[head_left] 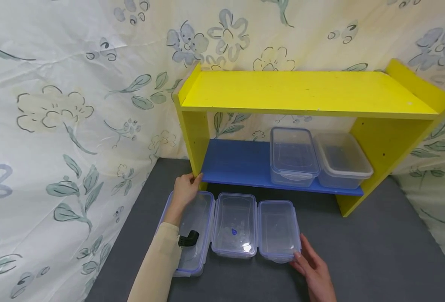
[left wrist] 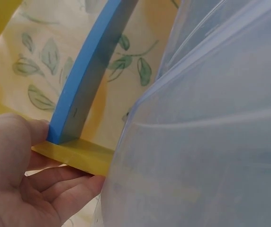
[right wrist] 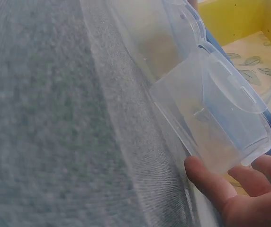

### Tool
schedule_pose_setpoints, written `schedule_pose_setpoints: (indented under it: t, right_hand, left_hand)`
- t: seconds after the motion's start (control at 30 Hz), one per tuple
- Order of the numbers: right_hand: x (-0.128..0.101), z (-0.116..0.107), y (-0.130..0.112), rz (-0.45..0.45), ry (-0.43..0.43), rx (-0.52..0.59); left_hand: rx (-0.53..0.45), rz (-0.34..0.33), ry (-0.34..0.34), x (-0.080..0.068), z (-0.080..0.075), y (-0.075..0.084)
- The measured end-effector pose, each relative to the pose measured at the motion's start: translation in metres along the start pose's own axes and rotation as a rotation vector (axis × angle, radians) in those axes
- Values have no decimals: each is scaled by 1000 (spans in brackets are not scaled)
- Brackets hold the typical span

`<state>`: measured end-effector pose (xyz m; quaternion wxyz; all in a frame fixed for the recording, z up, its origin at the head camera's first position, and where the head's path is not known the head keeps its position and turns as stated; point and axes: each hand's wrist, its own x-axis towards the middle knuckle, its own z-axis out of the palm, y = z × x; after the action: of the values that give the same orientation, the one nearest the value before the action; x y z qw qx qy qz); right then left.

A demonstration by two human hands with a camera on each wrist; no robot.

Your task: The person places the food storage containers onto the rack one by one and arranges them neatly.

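Observation:
My left hand (head_left: 186,188) grips the lower left front edge of a yellow and blue shelf unit (head_left: 245,90). In the left wrist view, its thumb and fingers lie on either side of the yellow side panel (left wrist: 90,156). My right hand (head_left: 313,268) holds the near right corner of a clear lidded plastic container (head_left: 279,228), thumb at the lid's edge and fingers against the side. A middle container (head_left: 234,214) with a small blue mark and a larger left container (head_left: 196,218), partly hidden by my left arm, stand in a row beside it.
Two more lidded containers, one with a blue-edged lid (head_left: 295,151) and one with a whitish lid (head_left: 343,155), stand on the right of the blue shelf board (head_left: 237,161). Dark grey cloth covers the table (head_left: 381,251). Behind hangs floral fabric (head_left: 94,84).

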<state>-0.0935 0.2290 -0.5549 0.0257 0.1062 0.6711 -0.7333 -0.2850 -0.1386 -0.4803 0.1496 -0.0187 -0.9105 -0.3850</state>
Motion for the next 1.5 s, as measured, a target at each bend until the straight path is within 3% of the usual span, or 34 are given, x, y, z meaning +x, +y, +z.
schedule_pose_setpoints:
  t: [0.23,0.53,0.67,0.87,1.1,1.5]
  right_hand:
    - [-1,1,3,-7,13,76]
    - [-4,1,3,-182,35,206]
    - [-5,2,-1,-204,23,226]
    - [-9,5,-11,-159,28,170]
    - [-11,12,-25,-184,26,157]
    - [-11,30,-47,-97,-23,5]
  left_hand:
    - [1,-5,1,-2,-1,0]
    - [5,-7,-4,-2,0,1]
    - [4,-9,-7,-2,0,1]
    - [4,0,1,-3,-2,-2]
    - [-6,7,-2,-1,-3,-1]
    - [29,20,-2,1,-3,-1]
